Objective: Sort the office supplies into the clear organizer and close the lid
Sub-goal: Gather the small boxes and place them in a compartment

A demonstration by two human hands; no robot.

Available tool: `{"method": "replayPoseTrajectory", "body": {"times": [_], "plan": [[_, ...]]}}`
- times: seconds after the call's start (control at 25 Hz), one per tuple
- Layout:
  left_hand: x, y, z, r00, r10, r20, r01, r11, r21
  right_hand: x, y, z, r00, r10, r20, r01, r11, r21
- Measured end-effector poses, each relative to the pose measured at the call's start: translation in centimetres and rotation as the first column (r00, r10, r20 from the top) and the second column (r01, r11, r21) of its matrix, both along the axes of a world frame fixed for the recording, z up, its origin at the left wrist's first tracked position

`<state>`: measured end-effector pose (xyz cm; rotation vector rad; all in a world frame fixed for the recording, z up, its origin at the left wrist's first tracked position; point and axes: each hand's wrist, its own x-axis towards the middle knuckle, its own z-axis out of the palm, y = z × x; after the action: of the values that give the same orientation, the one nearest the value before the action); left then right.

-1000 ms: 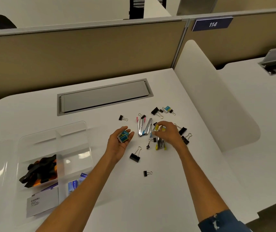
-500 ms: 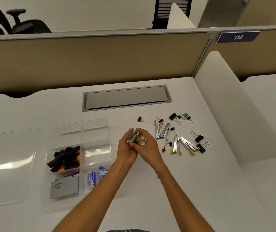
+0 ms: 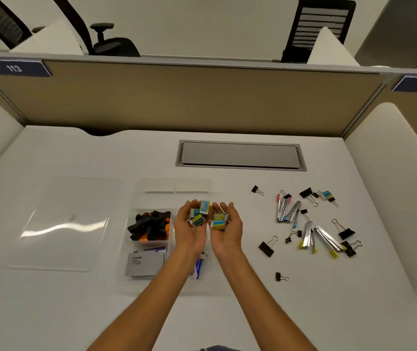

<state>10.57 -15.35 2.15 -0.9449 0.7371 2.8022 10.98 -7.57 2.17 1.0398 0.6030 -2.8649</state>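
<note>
Staple boxes (image 3: pixel 203 214), picked from the right-hand pile a second ago, now lie in both cupped palms at frame centre, above the clear organizer (image 3: pixel 177 185). Fingers of left hand (image 3: pixel 191 233) and right hand (image 3: pixel 227 233) are relaxed and apart. Tipping them in seems next.

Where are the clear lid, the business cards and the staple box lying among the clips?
clear lid (image 3: pixel 63 224), head view, flat middle.
business cards (image 3: pixel 144 266), head view, top card's face.
staple box (image 3: pixel 325 194), head view, blue top.
</note>
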Motion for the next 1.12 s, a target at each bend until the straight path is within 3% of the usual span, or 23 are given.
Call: {"method": "replayPoseTrajectory", "body": {"times": [0.12,0.44,0.72,1.0,1.12], "plan": [[0.1,-2.8,-0.5,0.999,0.032,-0.008,-0.032,0.999,-0.028,-0.4,-3.0,-0.7,0.999,0.021,0.026,-0.021,1.0,0.0],[0.0,-5.6,-1.6,0.999,-0.041,-0.007,0.039,0.976,-0.214,-1.0,-5.1,-1.5,0.994,0.097,0.043,-0.105,0.96,0.261],[-0.3,-7.0,-1.0,0.952,-0.287,-0.106,0.184,0.813,-0.553,-1.2,-2.6,-0.4,0.973,0.217,-0.078,-0.141,0.827,0.545],[-0.6,-6.9,-0.1,0.921,-0.355,-0.157,0.165,0.724,-0.67,-1.4,2.8,0.6,0.948,0.291,-0.125,-0.095,0.639,0.763],[-1.0,-4.9,0.0,0.894,-0.415,-0.169,0.159,0.646,-0.747,-1.7,6.3,0.8,0.946,0.313,-0.08,-0.106,0.536,0.837]]}}
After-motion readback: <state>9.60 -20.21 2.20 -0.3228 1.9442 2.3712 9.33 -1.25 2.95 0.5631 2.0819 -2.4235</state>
